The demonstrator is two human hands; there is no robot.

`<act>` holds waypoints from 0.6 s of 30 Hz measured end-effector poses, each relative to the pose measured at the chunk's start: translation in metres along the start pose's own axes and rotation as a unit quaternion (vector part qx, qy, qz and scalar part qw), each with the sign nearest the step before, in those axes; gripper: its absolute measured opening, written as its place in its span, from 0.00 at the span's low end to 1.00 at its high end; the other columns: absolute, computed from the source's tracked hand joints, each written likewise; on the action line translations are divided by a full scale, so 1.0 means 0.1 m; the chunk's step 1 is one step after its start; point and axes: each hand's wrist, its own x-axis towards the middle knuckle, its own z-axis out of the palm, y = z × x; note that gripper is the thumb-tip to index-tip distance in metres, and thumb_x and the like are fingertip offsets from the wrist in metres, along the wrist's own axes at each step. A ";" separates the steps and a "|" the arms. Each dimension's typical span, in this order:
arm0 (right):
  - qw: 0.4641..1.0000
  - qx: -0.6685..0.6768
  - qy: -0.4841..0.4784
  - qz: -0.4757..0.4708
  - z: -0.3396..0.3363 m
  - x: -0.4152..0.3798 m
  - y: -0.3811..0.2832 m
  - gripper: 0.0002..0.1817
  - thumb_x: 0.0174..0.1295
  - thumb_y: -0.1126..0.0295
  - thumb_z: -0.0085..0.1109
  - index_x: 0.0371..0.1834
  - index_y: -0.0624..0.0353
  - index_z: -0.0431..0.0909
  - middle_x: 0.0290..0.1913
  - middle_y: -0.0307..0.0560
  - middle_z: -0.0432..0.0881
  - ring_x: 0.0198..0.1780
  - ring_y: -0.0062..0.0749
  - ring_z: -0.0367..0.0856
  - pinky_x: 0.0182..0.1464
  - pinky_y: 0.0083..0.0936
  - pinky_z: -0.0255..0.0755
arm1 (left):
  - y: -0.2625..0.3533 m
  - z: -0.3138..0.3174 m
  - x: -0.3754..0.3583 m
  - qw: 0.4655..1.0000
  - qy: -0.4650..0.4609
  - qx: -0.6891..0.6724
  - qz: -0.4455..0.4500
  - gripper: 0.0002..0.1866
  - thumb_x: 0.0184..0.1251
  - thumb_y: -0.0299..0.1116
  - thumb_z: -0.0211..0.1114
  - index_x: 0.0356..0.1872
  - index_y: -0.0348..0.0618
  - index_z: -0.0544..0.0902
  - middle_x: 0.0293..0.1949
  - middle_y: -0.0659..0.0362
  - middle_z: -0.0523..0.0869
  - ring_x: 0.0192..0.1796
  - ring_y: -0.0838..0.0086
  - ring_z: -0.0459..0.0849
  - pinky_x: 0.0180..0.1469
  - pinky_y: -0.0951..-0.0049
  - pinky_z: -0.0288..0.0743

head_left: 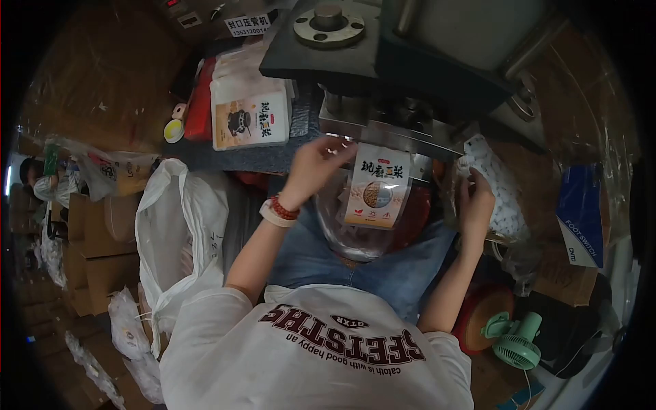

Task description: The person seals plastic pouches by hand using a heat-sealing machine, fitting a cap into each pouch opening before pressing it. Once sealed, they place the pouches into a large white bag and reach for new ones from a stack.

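A printed pouch [377, 191] with a clear round window hangs just below the metal jaws [389, 130] of a dark press. My left hand [318, 171], with a red bead bracelet at its wrist, has thumb and fingers closed together at the pouch's upper left corner. On the other side, my right hand [477, 201] is beside a clear bag of small white pieces [497, 181]. Its fingers are curled inward, and what they hold, if anything, is hidden. Under the pouch, a plastic-lined tub [362, 249] sits between the knees.
A stack of printed pouches [251, 123] lies on the bench at left, beside a red item [199, 102] and a small yellow-topped cup [173, 130]. A large white sack [160, 225] stands left. At right are a blue box [581, 212] and a green fan [517, 342].
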 end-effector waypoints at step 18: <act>0.919 0.254 -0.061 -0.296 -0.10 -0.57 -1.38 0.18 0.53 0.83 0.61 0.49 0.67 0.76 0.46 0.53 0.80 0.46 0.45 0.79 0.46 0.37 0.76 | -0.02 -0.26 -0.83 0.905 0.153 0.212 0.335 0.24 0.40 0.15 0.58 0.43 0.45 0.85 0.44 0.60 0.87 0.48 0.65 0.85 0.43 0.71 0.80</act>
